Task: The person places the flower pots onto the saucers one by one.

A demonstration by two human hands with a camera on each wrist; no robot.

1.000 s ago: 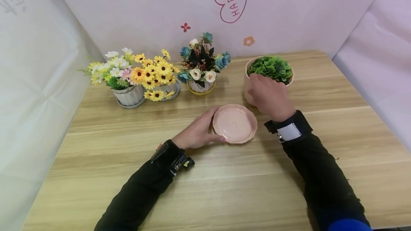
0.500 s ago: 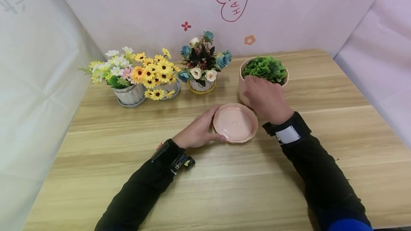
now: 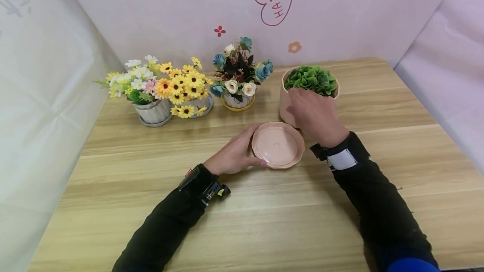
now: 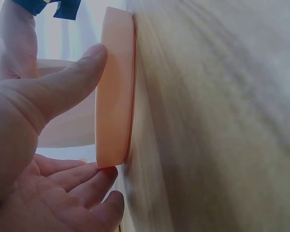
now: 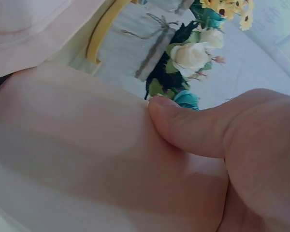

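A shallow pink saucer [image 3: 277, 145] with a scalloped rim sits on the wooden table in the head view. My left hand [image 3: 236, 152] holds it from the left, thumb on the near side of its wall, as the left wrist view also shows. Just behind it on the right is a pink flowerpot [image 3: 287, 106] with a leafy green plant [image 3: 311, 80] inside. My right hand [image 3: 316, 114] grips this pot at its near side; in the right wrist view the thumb [image 5: 183, 125] presses on the outer wall. The other right fingers are mostly hidden.
To the left along the back stand pots of white daisies [image 3: 140, 81], yellow flowers [image 3: 185, 87] and blue and white roses [image 3: 242, 72]. A white printed cloth [image 3: 170, 20] hangs behind the wooden table [image 3: 245, 221].
The flowerpot and my right hand have shifted slightly left and toward the saucer, mostly in the first half second. My left hand and the saucer have stayed in place.
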